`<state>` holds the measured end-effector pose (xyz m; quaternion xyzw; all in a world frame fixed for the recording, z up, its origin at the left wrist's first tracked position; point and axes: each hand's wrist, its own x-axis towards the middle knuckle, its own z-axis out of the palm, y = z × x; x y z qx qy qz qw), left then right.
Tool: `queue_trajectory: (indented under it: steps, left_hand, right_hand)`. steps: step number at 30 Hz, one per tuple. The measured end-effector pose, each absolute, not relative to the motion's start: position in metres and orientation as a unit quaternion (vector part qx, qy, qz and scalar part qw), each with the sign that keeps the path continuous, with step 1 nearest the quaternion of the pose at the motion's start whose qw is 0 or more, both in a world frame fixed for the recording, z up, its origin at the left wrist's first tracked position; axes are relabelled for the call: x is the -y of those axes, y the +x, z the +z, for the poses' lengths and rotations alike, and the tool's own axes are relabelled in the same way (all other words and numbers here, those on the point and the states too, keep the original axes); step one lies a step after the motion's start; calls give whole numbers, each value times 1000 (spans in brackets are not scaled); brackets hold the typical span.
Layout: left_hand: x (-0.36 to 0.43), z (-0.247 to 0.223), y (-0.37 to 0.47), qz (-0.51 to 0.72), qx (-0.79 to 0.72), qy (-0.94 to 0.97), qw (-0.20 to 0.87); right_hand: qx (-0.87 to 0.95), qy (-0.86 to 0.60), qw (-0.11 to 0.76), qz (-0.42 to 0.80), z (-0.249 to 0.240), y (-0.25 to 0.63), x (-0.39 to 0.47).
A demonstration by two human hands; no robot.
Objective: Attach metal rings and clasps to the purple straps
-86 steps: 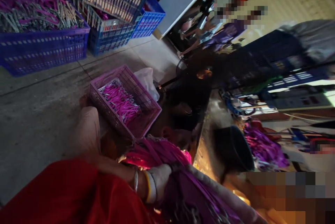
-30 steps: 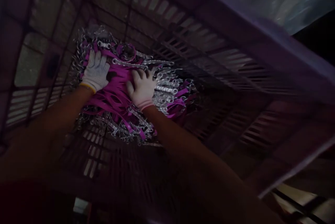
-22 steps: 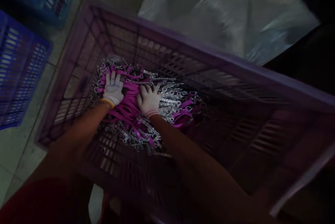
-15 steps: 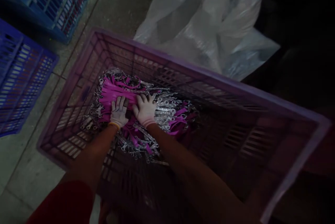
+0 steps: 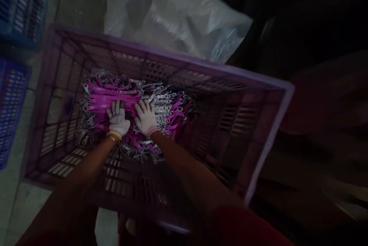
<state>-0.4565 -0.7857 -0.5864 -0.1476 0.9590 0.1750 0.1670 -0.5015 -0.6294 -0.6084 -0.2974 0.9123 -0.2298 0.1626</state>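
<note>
Inside a purple plastic crate (image 5: 161, 52) lies a heap of magenta straps (image 5: 106, 102) with shiny metal clasps and rings (image 5: 162, 109) at their ends. Both my hands wear whitish knit gloves and rest on top of this heap. My left hand (image 5: 117, 119) lies on the magenta straps with its fingers apart. Close beside it, my right hand (image 5: 145, 116) is spread flat where the straps meet the metal ends. Neither hand grips anything that I can see. The straps beneath my palms are hidden.
Crumpled clear plastic sheeting (image 5: 178, 15) lies beyond the crate's far side. A light blue crate (image 5: 25, 8) and a darker blue crate (image 5: 11, 108) stand at the left on the concrete floor (image 5: 77, 4). The right side is very dark.
The view has shifted, so the crate and both hands appear farther left. My hands still lie on the heap, the left turned slightly with its thumb side more spread.
</note>
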Motion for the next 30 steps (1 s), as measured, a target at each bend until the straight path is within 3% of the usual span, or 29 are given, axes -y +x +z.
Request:
queue_trajectory:
  steps: [4, 9, 15, 23, 30]
  left_hand:
    - [767, -590, -453, 209, -968, -95, 101]
    - [775, -605, -462, 184, -978, -79, 60]
    - [772, -591, -463, 161, -970, -67, 168]
    - [777, -535, -441, 112, -950, -54, 288]
    - [764, -551, -418, 80, -949, -26, 305]
  right_hand:
    - [-948, -162, 144, -235, -602, -478, 640]
    - [-946, -166, 126, -249, -606, -484, 651]
    - [-948, -157, 141, -239, -615, -480, 641]
    - [-948, -138, 167, -234, -584, -436, 633]
    - [-947, -179, 164, -209, -607, -404, 617]
